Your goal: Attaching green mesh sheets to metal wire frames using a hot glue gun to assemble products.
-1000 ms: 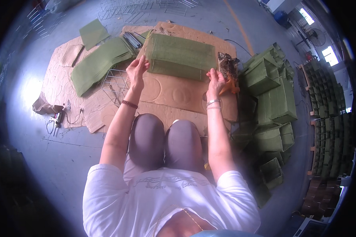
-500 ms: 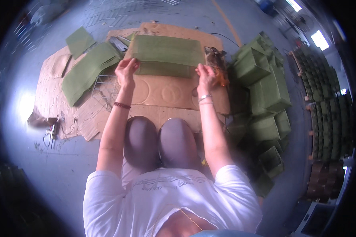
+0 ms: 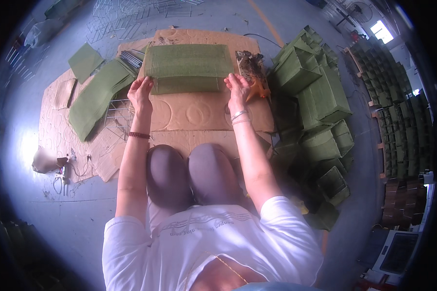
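Note:
A green fabric-like sheet (image 3: 189,60) lies in front of me on the brown cardboard, with a crease or edge line running across it from side to side. My left hand (image 3: 141,93) is closed in a pinch at the left end of that line. At the right end, the fingers of my right hand (image 3: 237,91) are likewise pinched together. A lower green strip (image 3: 187,85) shows between the hands, on the near side of the line. Whether a thin wire lies in the fingertips is too small to make out.
More green sheets (image 3: 94,99) lie in a pile at the left, beside wire frames (image 3: 117,115) and metal rods (image 3: 131,58). An orange object (image 3: 260,89) is right of my right hand. Green open boxes (image 3: 325,99) are stacked at the right. Pliers (image 3: 63,179) lie far left.
The whole view has shifted a little, moving the scene slightly left. Both hands remain pinched at the two ends of the same line on the green sheet.

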The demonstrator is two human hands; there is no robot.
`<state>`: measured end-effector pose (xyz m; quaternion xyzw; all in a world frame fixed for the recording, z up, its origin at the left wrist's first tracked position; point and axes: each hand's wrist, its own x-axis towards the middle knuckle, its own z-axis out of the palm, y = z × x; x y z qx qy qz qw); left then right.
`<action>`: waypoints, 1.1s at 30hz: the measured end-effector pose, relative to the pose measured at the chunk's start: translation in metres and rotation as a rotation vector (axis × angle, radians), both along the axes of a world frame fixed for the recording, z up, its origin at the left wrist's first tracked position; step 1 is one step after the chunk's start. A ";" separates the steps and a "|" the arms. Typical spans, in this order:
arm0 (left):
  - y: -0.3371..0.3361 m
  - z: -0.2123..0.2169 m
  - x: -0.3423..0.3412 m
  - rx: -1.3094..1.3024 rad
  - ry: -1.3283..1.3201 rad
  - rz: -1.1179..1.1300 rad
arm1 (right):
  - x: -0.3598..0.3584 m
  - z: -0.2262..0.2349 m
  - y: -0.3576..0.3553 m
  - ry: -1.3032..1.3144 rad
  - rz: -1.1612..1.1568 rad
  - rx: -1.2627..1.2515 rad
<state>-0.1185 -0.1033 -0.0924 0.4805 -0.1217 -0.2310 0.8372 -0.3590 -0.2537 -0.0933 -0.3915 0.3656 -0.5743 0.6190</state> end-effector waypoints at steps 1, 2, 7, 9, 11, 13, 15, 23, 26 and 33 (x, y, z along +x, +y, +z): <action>0.003 -0.002 0.002 -0.035 -0.010 -0.024 | 0.002 -0.001 0.002 -0.002 0.009 0.003; 0.006 -0.004 0.004 -0.070 -0.022 -0.045 | 0.001 -0.005 0.000 -0.010 0.008 -0.013; -0.007 -0.006 -0.011 -0.110 -0.011 -0.103 | -0.008 -0.014 -0.012 0.007 -0.005 -0.055; -0.006 -0.011 -0.008 -0.122 -0.017 -0.071 | -0.005 -0.014 -0.011 0.016 0.028 -0.058; -0.003 -0.017 -0.005 -0.133 -0.021 -0.053 | 0.001 -0.015 -0.008 0.038 0.046 -0.049; -0.002 -0.024 -0.002 -0.168 -0.059 -0.074 | 0.004 -0.014 -0.006 0.074 0.041 -0.060; -0.004 -0.026 -0.003 -0.174 -0.051 -0.074 | 0.004 -0.018 -0.007 0.065 0.034 -0.086; -0.009 -0.036 -0.007 -0.174 -0.110 -0.048 | 0.005 -0.032 -0.006 0.031 -0.037 -0.204; -0.007 -0.041 -0.002 -0.172 -0.129 -0.012 | 0.012 -0.035 -0.005 -0.085 -0.003 -0.174; -0.009 -0.033 -0.007 -0.214 -0.073 -0.052 | 0.007 -0.030 -0.006 -0.175 0.046 -0.102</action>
